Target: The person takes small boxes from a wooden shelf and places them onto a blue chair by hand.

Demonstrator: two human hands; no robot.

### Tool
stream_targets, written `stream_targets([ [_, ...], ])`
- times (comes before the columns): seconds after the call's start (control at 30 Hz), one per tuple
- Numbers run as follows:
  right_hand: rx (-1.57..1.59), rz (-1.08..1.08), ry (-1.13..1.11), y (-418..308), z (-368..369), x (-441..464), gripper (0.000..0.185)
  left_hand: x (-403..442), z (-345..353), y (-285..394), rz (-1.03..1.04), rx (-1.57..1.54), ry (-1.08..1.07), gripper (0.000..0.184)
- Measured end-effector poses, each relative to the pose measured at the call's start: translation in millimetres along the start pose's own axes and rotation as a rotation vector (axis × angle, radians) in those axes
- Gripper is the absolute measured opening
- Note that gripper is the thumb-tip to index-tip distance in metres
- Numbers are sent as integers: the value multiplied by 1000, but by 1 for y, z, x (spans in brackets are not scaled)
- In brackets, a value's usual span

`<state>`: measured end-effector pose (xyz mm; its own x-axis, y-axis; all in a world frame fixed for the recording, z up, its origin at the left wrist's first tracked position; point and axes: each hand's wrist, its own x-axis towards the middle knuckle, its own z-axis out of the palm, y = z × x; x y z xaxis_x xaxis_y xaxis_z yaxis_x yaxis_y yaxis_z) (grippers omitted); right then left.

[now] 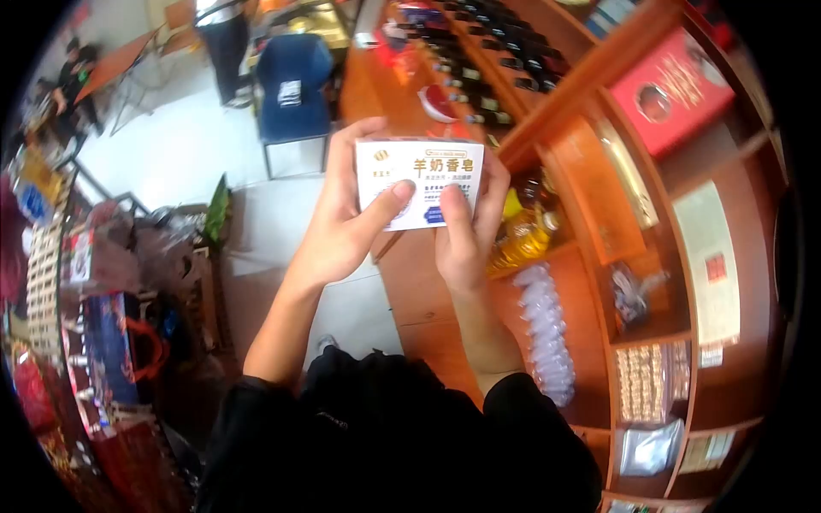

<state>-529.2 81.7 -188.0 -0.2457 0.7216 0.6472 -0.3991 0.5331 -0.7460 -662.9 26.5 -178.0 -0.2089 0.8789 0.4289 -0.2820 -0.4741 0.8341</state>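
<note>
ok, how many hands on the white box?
2: left hand at the left side of the white box, right hand at its right side. Part of each is hidden behind it; no third hand shows.

Bright glare on floor (162, 137), fisheye-curved shelves (735, 385), black rounded corners, shadowy lower left, slight blur

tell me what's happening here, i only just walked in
A person is holding a white box in both hands, with the left grip and right grip at its two sides and both thumbs across the printed front. The box is held up off any surface, its lettered face toward the camera. Wooden shelving stands on the person's right, and a blue chair is farther ahead.
</note>
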Motion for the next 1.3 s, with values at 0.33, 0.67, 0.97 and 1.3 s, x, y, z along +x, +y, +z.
stream_targets([
  [0.33,544,616,-23,98,51,15,50,1,-83,-20,5,280,92,88],
  [0.67,484,380,-39,172,12,106,64,129,-112,-74,100,642,-9,81],
  [0.97,362,53,3,267,-12,208,66,260,-115,-133,43,506,226,68],
  [1.3,37,-186,-250,303,18,279,63,324,-173,-148,-19,-100,333,68],
])
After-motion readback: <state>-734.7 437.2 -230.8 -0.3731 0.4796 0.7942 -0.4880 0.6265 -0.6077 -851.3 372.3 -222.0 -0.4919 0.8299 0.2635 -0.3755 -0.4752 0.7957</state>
